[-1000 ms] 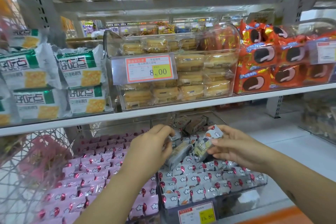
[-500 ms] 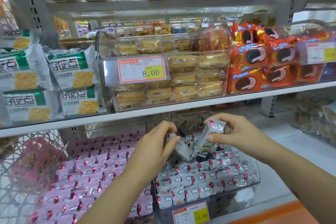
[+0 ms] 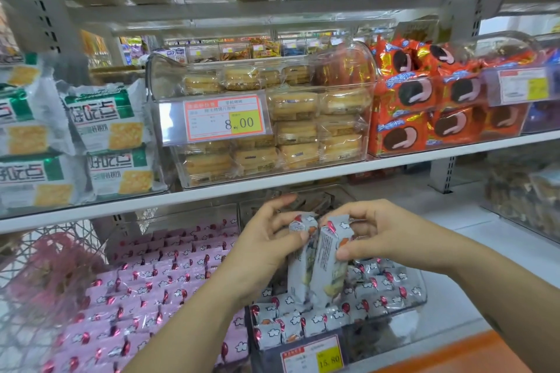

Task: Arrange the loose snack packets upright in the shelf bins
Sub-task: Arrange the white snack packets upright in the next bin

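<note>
Clear plastic shelf bin [image 3: 419, 294], lower tier, packed with rows of small grey-and-white packets. A pair of grey-and-white film snack packets [image 3: 318, 275] stands upright and side by side, touching, lower ends among the rows near the bin's middle. The left hand [image 3: 260, 254] curls thumb and fingers round the top of one; the right hand [image 3: 391, 236] pinches the top of the other.

Likely hazards:
- The crowded bin offers little gap, so pressing the pair down may tip neighbouring rows or crush them.
- The film looks slick, so a loose pinch could let a packet slide flat.

The white shelf board [image 3: 212, 195] hangs close above the knuckles and limits lifting room.

Surroundings:
- A clear bin of pink cloud-print packets [image 3: 157, 288] just left.
- A clear domed bin of yellow wrapped cakes [image 3: 297, 127] on the tier above.
- Orange-red biscuit packets [image 3: 424, 100] beside it.
- An orange-and-yellow price label [image 3: 315, 354] on the bin front.
</note>
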Tool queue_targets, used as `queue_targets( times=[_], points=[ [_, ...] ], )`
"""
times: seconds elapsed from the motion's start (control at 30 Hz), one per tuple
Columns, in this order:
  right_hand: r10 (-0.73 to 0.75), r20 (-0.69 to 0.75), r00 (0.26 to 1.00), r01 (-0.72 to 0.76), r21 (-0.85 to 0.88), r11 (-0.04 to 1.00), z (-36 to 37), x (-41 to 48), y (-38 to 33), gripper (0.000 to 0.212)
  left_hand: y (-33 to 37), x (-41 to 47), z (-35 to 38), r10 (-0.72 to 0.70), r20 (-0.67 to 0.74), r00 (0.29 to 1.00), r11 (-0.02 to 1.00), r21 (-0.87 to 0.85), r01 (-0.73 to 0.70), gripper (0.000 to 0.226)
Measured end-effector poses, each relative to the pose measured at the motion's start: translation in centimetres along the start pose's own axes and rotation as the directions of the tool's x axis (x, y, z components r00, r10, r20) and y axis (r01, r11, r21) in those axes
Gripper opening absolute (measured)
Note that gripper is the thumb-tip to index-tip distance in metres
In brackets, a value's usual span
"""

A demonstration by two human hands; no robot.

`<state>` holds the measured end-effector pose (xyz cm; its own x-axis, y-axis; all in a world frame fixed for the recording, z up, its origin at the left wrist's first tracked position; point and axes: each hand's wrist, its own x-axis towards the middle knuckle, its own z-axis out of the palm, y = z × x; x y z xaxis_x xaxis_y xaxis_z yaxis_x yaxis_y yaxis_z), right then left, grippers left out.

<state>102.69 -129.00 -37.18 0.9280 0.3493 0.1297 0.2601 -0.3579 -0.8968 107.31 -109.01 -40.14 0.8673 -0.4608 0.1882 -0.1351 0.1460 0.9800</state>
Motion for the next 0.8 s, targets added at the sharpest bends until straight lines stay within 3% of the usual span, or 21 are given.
queue_targets(
  times=[0.2,0.6,0.73,0.8],
  points=[
    [-0.032,-0.029,0.999,0.034,0.073,0.997,0.2,0.1,-0.2,0.038,-0.2,0.0,1.6,0.039,0.016,0.999,0.986,-0.162,-0.036,0.045],
    [-0.067,-0.020,0.998,0.070,0.211,0.975,1.4,0.4,0.3,0.023,0.0,0.1,3.0,0.004,-0.142,0.990,0.921,-0.384,-0.059,0.039],
    [-0.073,-0.047,0.996,0.081,0.196,0.977,1.4,0.4,0.3,0.022,0.3,0.3,3.0,0.016,-0.129,0.991,0.950,-0.308,-0.055,0.037],
    [-0.069,-0.113,0.991,0.087,0.158,0.984,1.0,0.4,0.5,0.026,0.2,0.7,2.0,0.066,-0.094,0.993,0.991,-0.111,-0.077,0.037]
  ],
)
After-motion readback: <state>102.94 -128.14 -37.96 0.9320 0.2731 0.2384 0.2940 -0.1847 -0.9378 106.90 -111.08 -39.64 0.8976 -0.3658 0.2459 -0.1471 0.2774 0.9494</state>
